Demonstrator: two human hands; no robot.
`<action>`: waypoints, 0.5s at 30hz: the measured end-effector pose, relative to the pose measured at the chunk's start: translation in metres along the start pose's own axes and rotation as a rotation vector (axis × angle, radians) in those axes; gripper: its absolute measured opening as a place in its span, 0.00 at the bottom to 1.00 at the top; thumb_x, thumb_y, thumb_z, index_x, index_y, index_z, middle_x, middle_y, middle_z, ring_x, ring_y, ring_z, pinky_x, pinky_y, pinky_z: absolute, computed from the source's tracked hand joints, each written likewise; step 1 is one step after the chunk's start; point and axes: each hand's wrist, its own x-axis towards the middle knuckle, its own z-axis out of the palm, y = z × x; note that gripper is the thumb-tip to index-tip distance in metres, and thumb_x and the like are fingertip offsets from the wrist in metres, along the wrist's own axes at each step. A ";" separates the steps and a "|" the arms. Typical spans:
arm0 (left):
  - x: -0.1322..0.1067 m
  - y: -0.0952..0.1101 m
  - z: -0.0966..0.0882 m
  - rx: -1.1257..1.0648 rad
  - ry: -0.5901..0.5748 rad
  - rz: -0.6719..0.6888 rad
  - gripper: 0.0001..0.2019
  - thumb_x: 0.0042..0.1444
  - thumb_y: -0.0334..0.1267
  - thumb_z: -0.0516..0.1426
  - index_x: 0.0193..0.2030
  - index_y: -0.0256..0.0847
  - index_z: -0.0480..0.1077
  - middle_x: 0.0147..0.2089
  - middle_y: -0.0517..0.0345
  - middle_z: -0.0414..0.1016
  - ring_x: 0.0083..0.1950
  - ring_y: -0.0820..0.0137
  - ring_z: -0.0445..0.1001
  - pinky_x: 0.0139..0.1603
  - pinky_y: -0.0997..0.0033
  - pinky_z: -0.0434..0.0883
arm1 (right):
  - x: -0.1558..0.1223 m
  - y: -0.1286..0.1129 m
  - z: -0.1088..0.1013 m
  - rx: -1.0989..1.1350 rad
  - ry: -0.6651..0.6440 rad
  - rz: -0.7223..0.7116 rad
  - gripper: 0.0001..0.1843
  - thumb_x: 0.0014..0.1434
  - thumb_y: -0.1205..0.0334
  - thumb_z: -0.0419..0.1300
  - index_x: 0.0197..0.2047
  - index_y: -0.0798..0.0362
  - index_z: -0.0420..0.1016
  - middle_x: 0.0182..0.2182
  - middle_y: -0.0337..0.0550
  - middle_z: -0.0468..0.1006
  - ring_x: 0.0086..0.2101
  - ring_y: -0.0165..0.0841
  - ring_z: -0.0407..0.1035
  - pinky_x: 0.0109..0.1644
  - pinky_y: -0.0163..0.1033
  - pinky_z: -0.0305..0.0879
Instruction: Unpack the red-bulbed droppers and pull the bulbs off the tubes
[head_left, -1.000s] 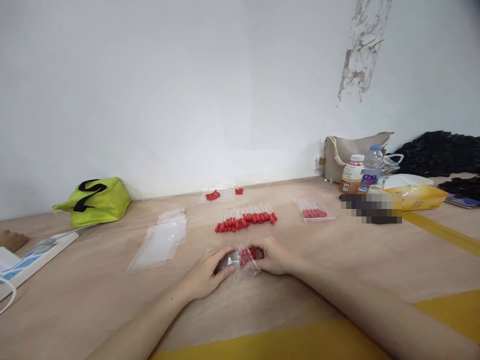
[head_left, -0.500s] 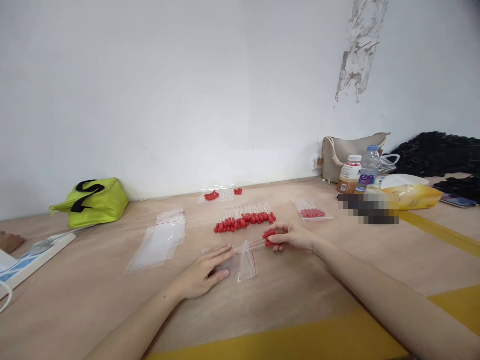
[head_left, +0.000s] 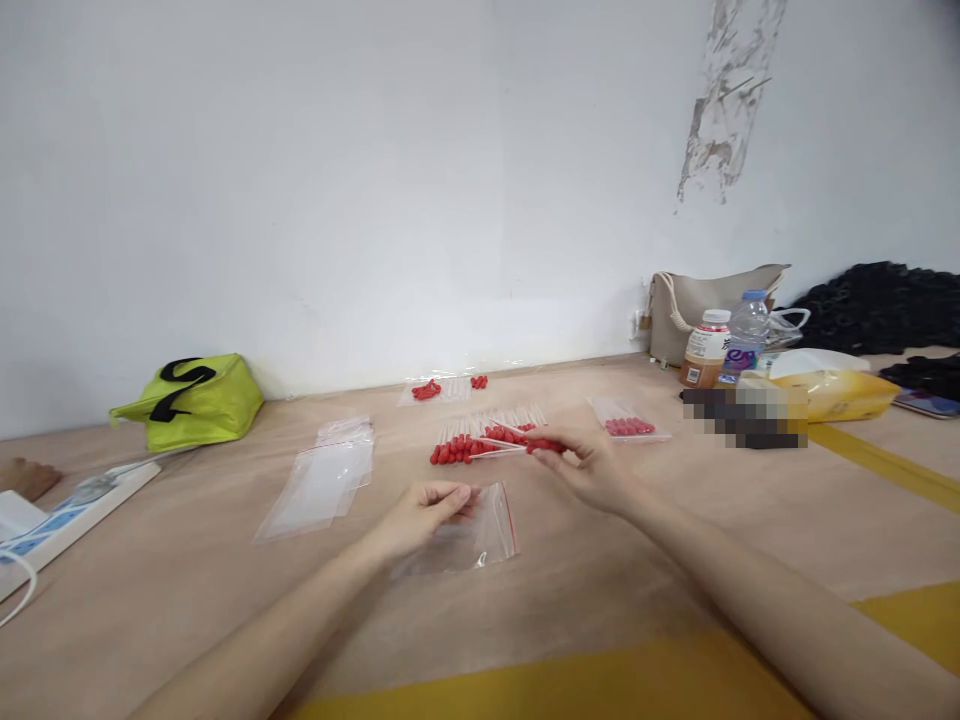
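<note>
I have the left grip (head_left: 421, 512) pinching a clear bag (head_left: 491, 538) while my right grip (head_left: 592, 470), just beyond the bag, clasps red-tipped sticks (head_left: 541, 445).

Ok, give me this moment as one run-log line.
left hand: holding clear bag | right hand: pinching red-tipped sticks | nearby: stick row, bag of sticks

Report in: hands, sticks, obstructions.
Left hand holding clear bag. Right hand gripping red-tipped sticks at the laid-out row, contact unclear. No obstruction visible between held sticks and bag.
</note>
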 end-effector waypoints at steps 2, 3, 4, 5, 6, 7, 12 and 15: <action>0.004 0.011 0.014 -0.323 -0.030 -0.121 0.15 0.55 0.45 0.53 0.40 0.35 0.72 0.42 0.49 0.75 0.46 0.66 0.72 0.51 0.64 0.67 | -0.007 -0.011 0.020 -0.190 -0.025 -0.263 0.14 0.60 0.63 0.48 0.46 0.50 0.70 0.39 0.45 0.75 0.40 0.32 0.68 0.44 0.40 0.66; 0.006 0.015 0.021 -0.454 -0.027 -0.151 0.13 0.56 0.43 0.52 0.40 0.35 0.71 0.41 0.49 0.75 0.45 0.68 0.73 0.50 0.67 0.68 | -0.010 -0.014 0.027 -0.283 -0.069 -0.381 0.15 0.60 0.65 0.46 0.47 0.51 0.69 0.41 0.46 0.74 0.41 0.33 0.67 0.45 0.41 0.65; 0.008 0.018 0.027 -0.551 -0.004 -0.168 0.12 0.57 0.41 0.52 0.38 0.34 0.71 0.40 0.50 0.75 0.42 0.70 0.73 0.48 0.70 0.69 | -0.012 -0.017 0.033 -0.367 -0.119 -0.476 0.15 0.61 0.66 0.46 0.48 0.51 0.68 0.43 0.48 0.73 0.42 0.34 0.67 0.46 0.42 0.65; 0.011 0.020 0.032 -0.616 0.031 -0.182 0.11 0.57 0.40 0.52 0.36 0.34 0.70 0.37 0.51 0.75 0.39 0.72 0.74 0.45 0.73 0.70 | -0.014 -0.018 0.038 -0.439 -0.169 -0.547 0.16 0.61 0.67 0.45 0.48 0.52 0.68 0.43 0.49 0.72 0.42 0.34 0.66 0.46 0.43 0.65; 0.013 0.021 0.036 -0.653 0.065 -0.203 0.10 0.57 0.38 0.52 0.33 0.34 0.70 0.35 0.52 0.75 0.35 0.74 0.74 0.41 0.76 0.71 | -0.015 -0.018 0.041 -0.495 -0.213 -0.594 0.16 0.61 0.68 0.45 0.48 0.53 0.67 0.44 0.50 0.72 0.42 0.35 0.66 0.46 0.43 0.65; 0.015 0.020 0.039 -0.669 0.092 -0.229 0.09 0.57 0.37 0.52 0.31 0.34 0.69 0.32 0.54 0.75 0.32 0.76 0.73 0.36 0.78 0.72 | -0.015 -0.018 0.044 -0.529 -0.244 -0.620 0.16 0.61 0.69 0.45 0.48 0.53 0.67 0.43 0.50 0.72 0.41 0.35 0.65 0.45 0.43 0.65; 0.019 0.012 0.033 -0.620 0.150 -0.347 0.06 0.55 0.33 0.53 0.30 0.35 0.69 0.26 0.59 0.72 0.24 0.78 0.71 0.27 0.79 0.70 | -0.016 -0.014 0.048 -0.420 -0.293 -0.600 0.19 0.59 0.71 0.46 0.53 0.53 0.61 0.46 0.49 0.70 0.46 0.33 0.62 0.48 0.40 0.64; 0.020 0.008 0.014 -0.465 0.168 -0.346 0.05 0.53 0.35 0.54 0.31 0.35 0.69 0.25 0.59 0.73 0.24 0.77 0.71 0.29 0.78 0.70 | -0.018 -0.008 0.049 -0.301 -0.261 -0.531 0.20 0.57 0.68 0.48 0.54 0.53 0.59 0.48 0.52 0.66 0.47 0.34 0.61 0.48 0.41 0.64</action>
